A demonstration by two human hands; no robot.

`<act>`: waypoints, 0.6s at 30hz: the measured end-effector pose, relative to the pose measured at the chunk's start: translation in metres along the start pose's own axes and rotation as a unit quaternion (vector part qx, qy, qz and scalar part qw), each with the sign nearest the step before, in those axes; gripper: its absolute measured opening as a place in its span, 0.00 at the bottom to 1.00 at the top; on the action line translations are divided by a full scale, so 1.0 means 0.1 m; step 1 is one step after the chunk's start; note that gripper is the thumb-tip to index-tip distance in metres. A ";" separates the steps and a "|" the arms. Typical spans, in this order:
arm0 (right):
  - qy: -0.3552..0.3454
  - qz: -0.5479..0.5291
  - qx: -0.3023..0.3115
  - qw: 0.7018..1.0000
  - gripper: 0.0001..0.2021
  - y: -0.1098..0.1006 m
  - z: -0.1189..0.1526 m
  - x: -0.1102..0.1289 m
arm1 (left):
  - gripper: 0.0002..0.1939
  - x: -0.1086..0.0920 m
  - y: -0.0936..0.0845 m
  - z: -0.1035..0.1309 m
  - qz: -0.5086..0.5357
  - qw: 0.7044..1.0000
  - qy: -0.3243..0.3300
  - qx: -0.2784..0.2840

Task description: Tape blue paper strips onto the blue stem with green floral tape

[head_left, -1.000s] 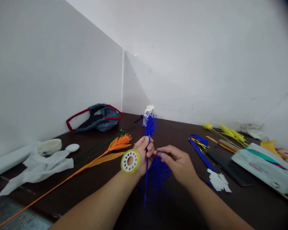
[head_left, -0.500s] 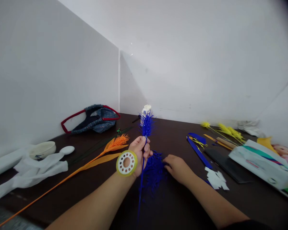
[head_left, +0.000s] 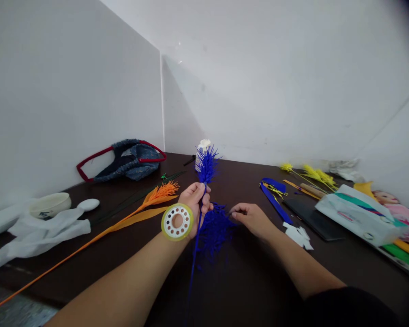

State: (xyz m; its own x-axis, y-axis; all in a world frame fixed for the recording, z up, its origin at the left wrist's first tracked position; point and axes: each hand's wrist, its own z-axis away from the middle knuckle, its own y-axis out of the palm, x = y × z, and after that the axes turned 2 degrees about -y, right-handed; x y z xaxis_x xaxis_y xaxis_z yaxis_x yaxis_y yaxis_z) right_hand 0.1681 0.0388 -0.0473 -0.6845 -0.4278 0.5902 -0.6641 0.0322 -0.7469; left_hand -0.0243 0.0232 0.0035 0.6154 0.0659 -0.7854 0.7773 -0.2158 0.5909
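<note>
A blue wheat-like stalk [head_left: 207, 169] stands upright in my left hand [head_left: 195, 204], whose thumb and fingers pinch it just under the bristly head. Around my left wrist sits a tape roll [head_left: 177, 221] with a white, holed core. Below and right of that hand lies a pile of loose blue pieces [head_left: 214, 231] on the dark table. At the pile's right edge is my right hand [head_left: 250, 218], thumb and forefinger pressed together; whatever they hold is too small to make out.
An orange stalk [head_left: 160, 193] and white cloth strips [head_left: 51, 236] lie left, near a bowl [head_left: 51, 205] and denim bag [head_left: 132, 161]. At the right are blue strips [head_left: 271, 202], white scraps [head_left: 298, 235], yellow stalks [head_left: 318, 175] and a plastic packet [head_left: 361, 211].
My right hand has risen slightly from the pile, its thumb and forefinger now together. My left hand still holds the blue stalk. The camera view has shifted a little.
</note>
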 end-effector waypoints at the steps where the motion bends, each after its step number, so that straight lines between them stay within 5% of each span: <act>1: -0.005 0.006 0.001 1.000 0.09 0.00 0.00 0.00 | 0.10 0.00 0.00 0.00 -0.003 1.000 0.001 0.000; 7: -0.076 0.092 0.035 0.992 0.15 0.08 0.00 0.00 | 0.09 0.00 0.00 0.01 -0.011 1.000 0.001 0.008; 18: -0.069 0.188 0.039 0.979 0.05 0.03 0.03 0.00 | 0.09 0.01 0.00 0.00 -0.027 1.000 0.002 0.014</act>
State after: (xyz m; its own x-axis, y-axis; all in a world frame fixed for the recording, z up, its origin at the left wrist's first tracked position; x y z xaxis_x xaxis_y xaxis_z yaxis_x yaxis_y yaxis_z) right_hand 0.1667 0.0362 -0.0504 -0.8253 -0.5176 0.2257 -0.3441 0.1441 -0.9278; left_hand -0.0234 0.0230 0.0024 0.5734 0.0815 -0.8152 0.8052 -0.2399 0.5423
